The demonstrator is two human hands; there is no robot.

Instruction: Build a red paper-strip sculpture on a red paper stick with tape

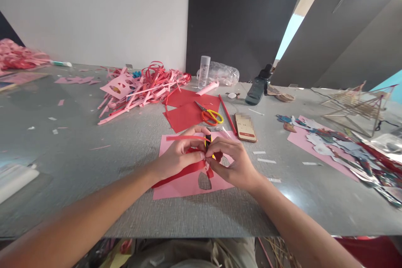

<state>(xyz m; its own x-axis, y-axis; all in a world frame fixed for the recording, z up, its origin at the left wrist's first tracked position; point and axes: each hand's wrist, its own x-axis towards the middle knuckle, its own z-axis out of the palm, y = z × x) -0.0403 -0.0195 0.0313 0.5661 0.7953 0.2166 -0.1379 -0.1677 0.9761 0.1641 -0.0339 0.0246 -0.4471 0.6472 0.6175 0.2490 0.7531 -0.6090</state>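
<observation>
My left hand (185, 155) and my right hand (232, 161) meet in the middle, fingertips pinched together on a narrow red paper strip (182, 138). One end of the strip sticks out to the left over my left hand; the pinched part is mostly hidden. Between the hands shows a black and yellow object (208, 140), partly covered, its kind unclear. Beneath lies a pink paper sheet (171, 191) with cut-out holes. A wider red paper piece (179, 174) rests on it under my left hand.
Beyond my hands are red paper sheets (179, 117), scissors (212, 116), a red paper stick (228, 114) and a phone (245, 127). A heap of pink and red strips (147, 88) lies back left. A bottle (259, 86) stands back right; paper scraps (336, 146) cover the right.
</observation>
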